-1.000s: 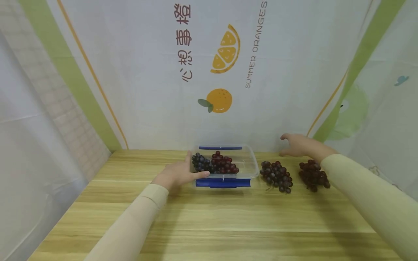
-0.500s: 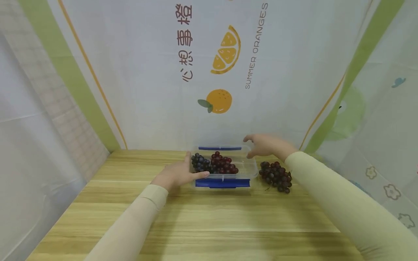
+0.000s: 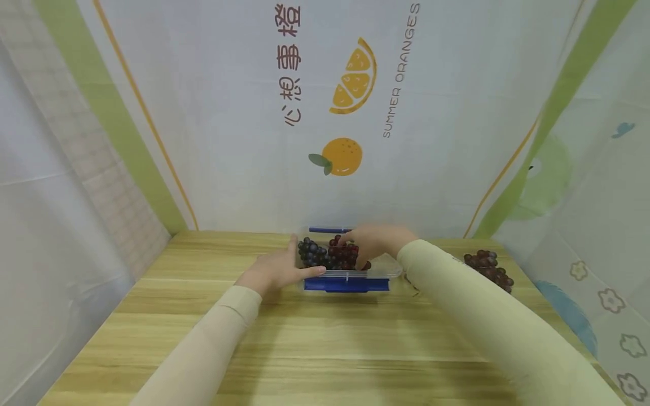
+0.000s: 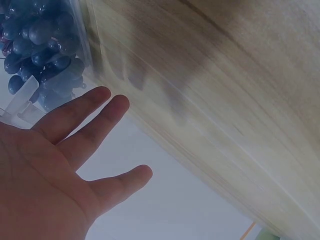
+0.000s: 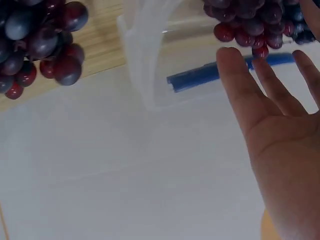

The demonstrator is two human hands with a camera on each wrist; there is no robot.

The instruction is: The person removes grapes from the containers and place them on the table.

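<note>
Your spread right hand [image 3: 378, 239] has reached the twelve-o'clock clip-lock container [image 3: 347, 284], red grapes [image 3: 343, 257] seemingly within grasp; left hand [image 3: 275, 269] also spread.

The right sleeve [image 3: 487, 316] hides most of the grape bunch [image 5: 42, 42] beside the container [image 3: 347, 274] from the head view.

On the white cloth [image 3: 228, 141] in the head view we read two lines of print, both running upward. From the printed orange slice [image 3: 357, 83], the brown Chinese characters 心想事橙 [image 3: 289, 57] stand at nine o'clock, and the thin brown capitals SUMMER ORANGES [image 3: 400, 73] at three o'clock, leaning slightly towards one.
</note>
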